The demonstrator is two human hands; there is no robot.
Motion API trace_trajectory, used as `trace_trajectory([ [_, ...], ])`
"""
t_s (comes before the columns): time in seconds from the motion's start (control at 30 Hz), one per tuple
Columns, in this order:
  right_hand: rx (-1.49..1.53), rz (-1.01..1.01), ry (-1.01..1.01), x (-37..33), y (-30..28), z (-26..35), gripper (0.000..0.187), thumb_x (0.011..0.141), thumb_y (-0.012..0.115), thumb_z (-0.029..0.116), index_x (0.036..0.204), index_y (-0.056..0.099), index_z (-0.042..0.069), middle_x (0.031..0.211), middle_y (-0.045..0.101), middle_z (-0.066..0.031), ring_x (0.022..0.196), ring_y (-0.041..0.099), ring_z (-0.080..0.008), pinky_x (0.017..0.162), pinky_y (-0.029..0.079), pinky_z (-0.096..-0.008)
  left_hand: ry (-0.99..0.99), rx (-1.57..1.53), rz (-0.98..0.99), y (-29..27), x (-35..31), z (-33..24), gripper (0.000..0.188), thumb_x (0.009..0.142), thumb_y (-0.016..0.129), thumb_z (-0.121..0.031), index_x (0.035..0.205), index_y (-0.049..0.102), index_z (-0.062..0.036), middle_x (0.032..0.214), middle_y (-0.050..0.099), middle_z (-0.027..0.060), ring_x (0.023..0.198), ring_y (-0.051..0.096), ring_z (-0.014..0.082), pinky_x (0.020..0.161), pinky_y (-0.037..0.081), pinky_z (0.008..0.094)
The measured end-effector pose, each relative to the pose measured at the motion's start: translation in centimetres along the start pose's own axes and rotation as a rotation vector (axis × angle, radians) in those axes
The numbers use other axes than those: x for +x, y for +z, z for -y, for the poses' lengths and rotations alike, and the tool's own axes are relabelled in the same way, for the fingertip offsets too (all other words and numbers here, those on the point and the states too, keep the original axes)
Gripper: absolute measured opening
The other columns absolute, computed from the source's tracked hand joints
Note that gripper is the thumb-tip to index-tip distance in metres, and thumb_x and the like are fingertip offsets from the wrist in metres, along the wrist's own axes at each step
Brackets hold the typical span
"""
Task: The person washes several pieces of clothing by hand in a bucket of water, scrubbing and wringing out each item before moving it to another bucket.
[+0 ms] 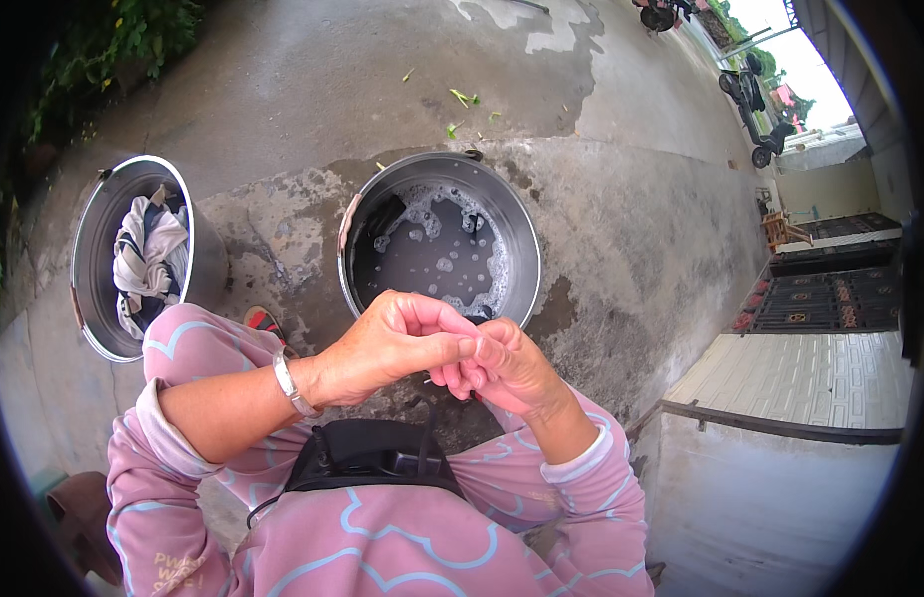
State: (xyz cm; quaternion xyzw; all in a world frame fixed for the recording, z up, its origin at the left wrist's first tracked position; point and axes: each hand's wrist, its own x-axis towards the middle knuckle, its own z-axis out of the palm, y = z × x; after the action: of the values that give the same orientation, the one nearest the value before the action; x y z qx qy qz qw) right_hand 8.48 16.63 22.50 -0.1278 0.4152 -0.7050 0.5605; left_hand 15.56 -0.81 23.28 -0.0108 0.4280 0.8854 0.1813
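My left hand (387, 343) and my right hand (507, 368) meet in front of my body, above my lap and the near rim of a metal tub (522, 234). Thumbs and fingertips of both hands press together in a pinch. Whatever sits between them, if anything, is too small or hidden to make out. The tub holds grey soapy water (422, 269) with white foam along its edge and dark cloth (380, 216) partly under the surface at the left. A silver bracelet (295, 383) circles my left wrist.
To the left, a second metal tub (209, 264) holds wet, twisted white-and-dark cloth (148, 254). Green leaf scraps (464, 98) lie on the damp concrete floor beyond. Leafy plants (133, 45) stand at the far left; a scooter (750, 109) is parked far right. A low wall (760, 497) runs at right.
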Motion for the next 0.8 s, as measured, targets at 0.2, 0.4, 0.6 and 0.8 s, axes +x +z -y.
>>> trace_trajectory([
  [0.2, -0.046, -0.033, -0.023, 0.14, 0.41, 0.3, 0.036, 0.085, 0.059, 0.031, 0.062, 0.057, 0.003, 0.069, 0.057, -0.0119, 0.074, 0.056, -0.0211, 0.056, 0.046, -0.0269, -0.001, -0.03, 0.002, -0.01, -0.08, -0.03, 0.018, 0.086, 0.058, -0.015, 0.09, 0.06, 0.0017, 0.079, 0.066, 0.0102, 0.069, 0.063, 0.0123, 0.06, 0.048, 0.0202],
  [0.4, -0.039, -0.068, 0.019, 0.07, 0.54, 0.64, 0.033, 0.084, 0.061, 0.027, 0.062, 0.058, 0.002, 0.069, 0.058, -0.0125, 0.072, 0.058, -0.021, 0.055, 0.046, -0.0265, -0.013, -0.041, -0.016, -0.06, 0.04, 0.17, 0.015, 0.086, 0.058, -0.014, 0.089, 0.059, 0.0011, 0.079, 0.065, 0.01, 0.069, 0.063, 0.0126, 0.061, 0.049, 0.0208],
  [0.6, -0.003, -0.026, 0.046, 0.17, 0.31, 0.32, 0.037, 0.084, 0.06, 0.031, 0.062, 0.057, 0.002, 0.069, 0.058, -0.0132, 0.07, 0.057, -0.0204, 0.055, 0.046, -0.0267, -0.013, -0.04, -0.008, -0.32, -0.04, 0.5, 0.017, 0.086, 0.059, -0.016, 0.089, 0.06, 0.0005, 0.078, 0.065, 0.009, 0.069, 0.063, 0.0116, 0.06, 0.048, 0.0201],
  [0.8, 0.055, -0.012, 0.04, 0.12, 0.17, 0.15, 0.039, 0.084, 0.06, 0.032, 0.062, 0.057, 0.001, 0.069, 0.058, -0.016, 0.061, 0.056, -0.0164, 0.045, 0.043, -0.0238, -0.03, -0.041, -0.036, 0.06, 0.04, 0.49, 0.016, 0.085, 0.061, -0.017, 0.087, 0.061, -0.0004, 0.076, 0.065, 0.0068, 0.065, 0.061, 0.0086, 0.057, 0.047, 0.0184],
])
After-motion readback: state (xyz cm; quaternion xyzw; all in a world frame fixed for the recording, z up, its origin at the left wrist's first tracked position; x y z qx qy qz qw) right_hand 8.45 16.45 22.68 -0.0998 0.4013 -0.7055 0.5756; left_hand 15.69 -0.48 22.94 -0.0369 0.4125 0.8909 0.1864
